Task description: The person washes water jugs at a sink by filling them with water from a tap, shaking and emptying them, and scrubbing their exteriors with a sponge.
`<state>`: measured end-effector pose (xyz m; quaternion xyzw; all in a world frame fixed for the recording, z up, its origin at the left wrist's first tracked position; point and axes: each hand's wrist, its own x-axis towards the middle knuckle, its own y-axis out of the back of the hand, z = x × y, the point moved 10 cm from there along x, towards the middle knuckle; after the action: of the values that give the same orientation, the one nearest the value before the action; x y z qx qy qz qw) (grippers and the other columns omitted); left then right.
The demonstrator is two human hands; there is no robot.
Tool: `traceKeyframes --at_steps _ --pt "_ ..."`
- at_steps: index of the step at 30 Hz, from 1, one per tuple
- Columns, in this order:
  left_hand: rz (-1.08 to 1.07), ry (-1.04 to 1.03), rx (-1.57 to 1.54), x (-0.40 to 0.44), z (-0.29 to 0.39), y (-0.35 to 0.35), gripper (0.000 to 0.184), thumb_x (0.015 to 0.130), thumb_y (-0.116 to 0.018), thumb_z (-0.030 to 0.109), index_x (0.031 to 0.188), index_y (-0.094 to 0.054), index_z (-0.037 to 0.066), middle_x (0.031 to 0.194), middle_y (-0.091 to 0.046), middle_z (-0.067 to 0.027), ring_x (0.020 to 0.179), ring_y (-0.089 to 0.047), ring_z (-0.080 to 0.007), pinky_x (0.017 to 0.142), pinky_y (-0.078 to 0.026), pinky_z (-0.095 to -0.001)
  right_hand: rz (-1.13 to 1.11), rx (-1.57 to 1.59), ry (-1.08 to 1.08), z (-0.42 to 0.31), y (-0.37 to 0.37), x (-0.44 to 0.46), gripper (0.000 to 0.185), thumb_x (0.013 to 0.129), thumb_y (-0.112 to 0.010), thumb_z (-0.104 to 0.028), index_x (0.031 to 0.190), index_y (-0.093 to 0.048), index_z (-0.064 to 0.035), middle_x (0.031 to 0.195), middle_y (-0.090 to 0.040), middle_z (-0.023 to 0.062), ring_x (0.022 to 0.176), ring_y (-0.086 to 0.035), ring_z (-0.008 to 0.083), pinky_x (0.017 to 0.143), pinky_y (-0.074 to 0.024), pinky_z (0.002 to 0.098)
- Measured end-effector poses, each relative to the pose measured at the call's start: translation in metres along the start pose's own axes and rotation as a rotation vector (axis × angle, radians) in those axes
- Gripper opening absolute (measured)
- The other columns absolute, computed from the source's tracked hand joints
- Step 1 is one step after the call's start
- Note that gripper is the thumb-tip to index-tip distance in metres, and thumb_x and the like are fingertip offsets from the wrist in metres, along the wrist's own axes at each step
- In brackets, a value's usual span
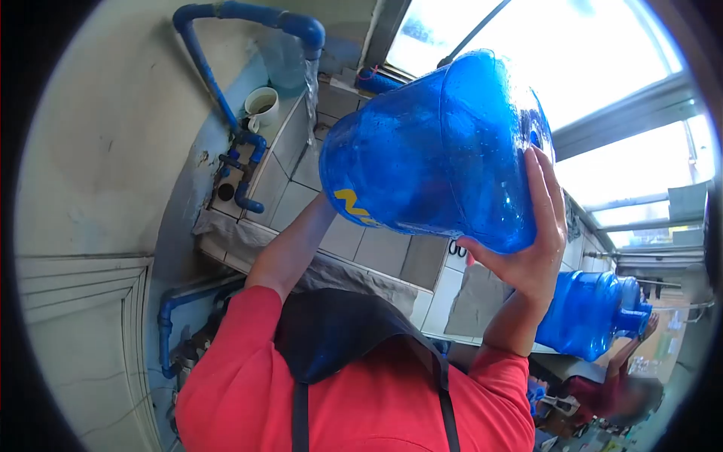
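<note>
Head view: right grip [541,239] clamped on the blue jug [422,151]; left grip hidden, state cannot be told. Best support 2 opposite sides evenly, fingers spread.

There are two blue plastic water jugs [422,158], one white mug [261,113], one pair of black-handled scissors [453,247], one tiled basin [340,235], one black apron [335,320], two red sleeves [233,350], one visible right hand [538,248] and one co-worker [595,393].

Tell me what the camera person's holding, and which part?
A round, see-through blue plastic water jug, gripped at its right end by the right hand. The left hand is hidden behind it, its grip unseen.
</note>
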<state>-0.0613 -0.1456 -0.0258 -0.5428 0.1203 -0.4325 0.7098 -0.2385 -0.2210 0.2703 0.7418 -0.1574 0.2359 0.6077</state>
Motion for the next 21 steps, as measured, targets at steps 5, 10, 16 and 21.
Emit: traceKeyframes --at_steps 5,10,16,21 --pt "0.056 0.104 0.021 0.012 -0.024 0.049 0.062 0.101 -0.051 0.043 0.153 -0.032 0.014 0.149 -0.044 -0.0157 0.135 -0.047 -0.0284 0.103 -0.049 -0.0446 -0.01 0.016 0.041 -0.013 0.002 0.012 0.103 0.052 -0.092 -0.043 0.141 -0.053 -0.0109 0.142 -0.051 0.0213 0.126 -0.053 0.0421 0.105 -0.0421 0.0533" --pt "-0.095 0.074 0.137 0.011 -0.013 0.031 0.067 0.099 -0.056 0.04 0.155 -0.028 0.017 0.153 -0.038 -0.0147 0.138 -0.043 -0.0281 0.108 -0.044 -0.0453 -0.06 -0.039 0.123 -0.029 0.014 0.025 0.105 0.054 -0.094 -0.044 0.143 -0.05 -0.0082 0.144 -0.049 0.0214 0.128 -0.052 0.0419 0.104 -0.0439 0.0525" --pt "-0.171 0.111 0.187 0.02 -0.024 0.009 0.077 0.094 -0.066 0.032 0.156 -0.022 0.018 0.155 -0.035 -0.0133 0.141 -0.038 -0.0277 0.113 -0.038 -0.0488 -0.081 -0.119 0.145 -0.037 0.031 0.029 0.108 0.053 -0.093 -0.048 0.144 -0.05 -0.0105 0.145 -0.048 0.0216 0.129 -0.051 0.0424 0.105 -0.0433 0.054" --pt "-0.339 0.03 0.182 0.022 -0.011 -0.044 0.08 0.093 -0.069 0.029 0.156 -0.022 0.018 0.156 -0.034 -0.0132 0.142 -0.037 -0.0283 0.113 -0.037 -0.0491 -0.082 -0.135 0.199 -0.044 0.044 0.033 0.11 0.052 -0.093 -0.051 0.144 -0.05 -0.0103 0.145 -0.048 0.0215 0.129 -0.051 0.0427 0.105 -0.0426 0.0547"
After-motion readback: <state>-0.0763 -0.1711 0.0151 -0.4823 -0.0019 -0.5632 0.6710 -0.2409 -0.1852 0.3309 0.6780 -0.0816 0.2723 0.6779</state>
